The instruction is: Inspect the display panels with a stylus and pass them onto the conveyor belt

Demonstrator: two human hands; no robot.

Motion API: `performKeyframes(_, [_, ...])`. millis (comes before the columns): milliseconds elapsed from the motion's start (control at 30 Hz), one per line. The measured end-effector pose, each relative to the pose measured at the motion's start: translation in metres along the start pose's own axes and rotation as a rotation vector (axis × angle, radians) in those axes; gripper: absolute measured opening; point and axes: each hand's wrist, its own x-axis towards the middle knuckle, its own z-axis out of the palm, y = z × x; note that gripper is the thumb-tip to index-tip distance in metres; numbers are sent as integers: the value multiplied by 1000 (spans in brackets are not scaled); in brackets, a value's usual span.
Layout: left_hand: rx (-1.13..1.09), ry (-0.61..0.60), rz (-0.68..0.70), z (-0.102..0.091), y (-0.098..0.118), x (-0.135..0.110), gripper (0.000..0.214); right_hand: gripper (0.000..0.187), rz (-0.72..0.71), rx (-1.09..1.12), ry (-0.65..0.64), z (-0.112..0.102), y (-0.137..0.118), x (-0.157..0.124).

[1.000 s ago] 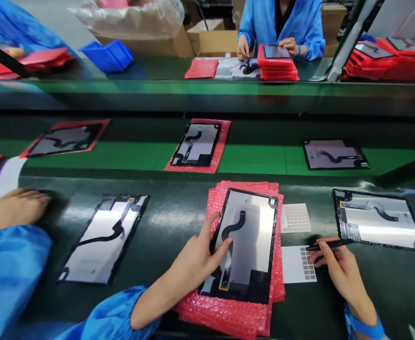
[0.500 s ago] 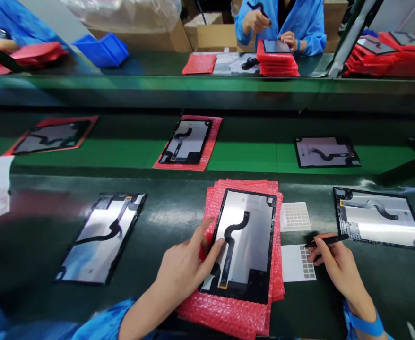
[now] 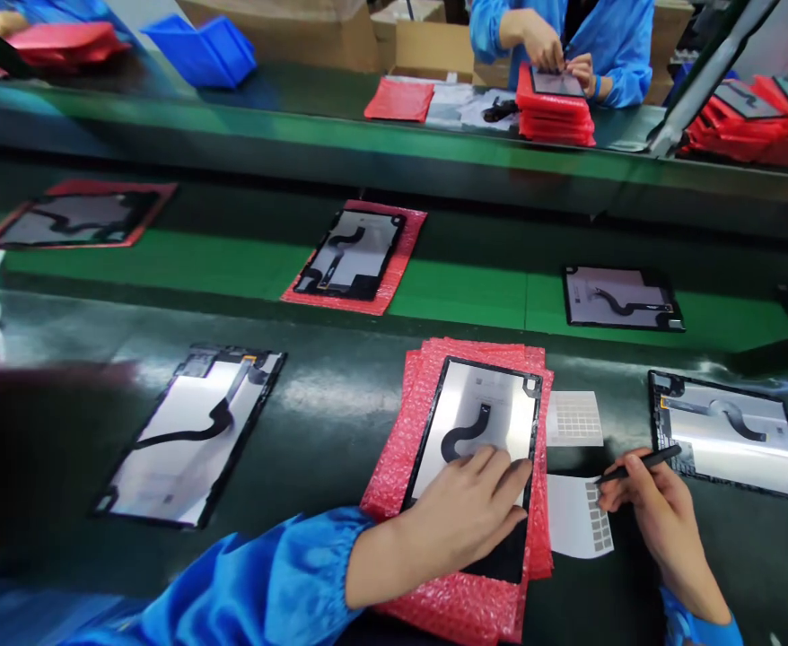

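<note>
My left hand (image 3: 471, 507) reaches across the lower half of a display panel (image 3: 502, 399), its fingers slightly bent and apart, gripping nothing. A black curved flex cable (image 3: 465, 437) on the panel's silver back is partly hidden under this hand. The panel lies on a stack of red bubble-wrap bags (image 3: 394, 475). To the right, my right hand (image 3: 660, 507) is closed on slim black tweezers (image 3: 650, 459). The tweezers' tip meets the edge of a white sheet of small grey stickers (image 3: 579, 516), which bends up slightly. Another sticker sheet (image 3: 574, 418) lies just behind it.
One display panel (image 3: 192, 440) lies at left and another (image 3: 731, 435) at right. On the green belt (image 3: 475, 283) are more panels, some on red bags. Across it, a co-worker's hands (image 3: 548, 49) work over a red stack (image 3: 555, 121). A blue bin (image 3: 202, 49) stands far left.
My left hand has moved from the panel's left edge to over its lower middle. The tweezers still point at the near sticker sheet, whose edge now lifts. The view has shifted slightly.
</note>
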Motion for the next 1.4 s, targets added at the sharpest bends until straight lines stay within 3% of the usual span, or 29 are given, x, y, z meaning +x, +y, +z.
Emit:
performKeyframes(267, [-59, -63, -84, -2, 2, 5, 46, 29, -48, 85, 48, 16, -44, 4])
performKeyframes(367, [-59, -83, -75, -5, 1, 8, 49, 33, -46, 64, 105, 35, -40, 12])
performKeyframes(500, [-53, -116, -84, -4, 0, 10, 56, 40, -28, 81, 59, 72, -21, 25])
performKeyframes(600, [-32, -119, -76, -1, 1, 9, 56, 39, -11, 140, 66, 86, -5, 27])
performKeyframes(767, [-47, -104, -89, -1, 2, 8, 57, 35, -32, 165, 64, 90, 9, 22])
performKeyframes(1400, [-51, -65, -90, -1, 2, 6, 56, 32, -70, 131, 64, 96, 0, 19])
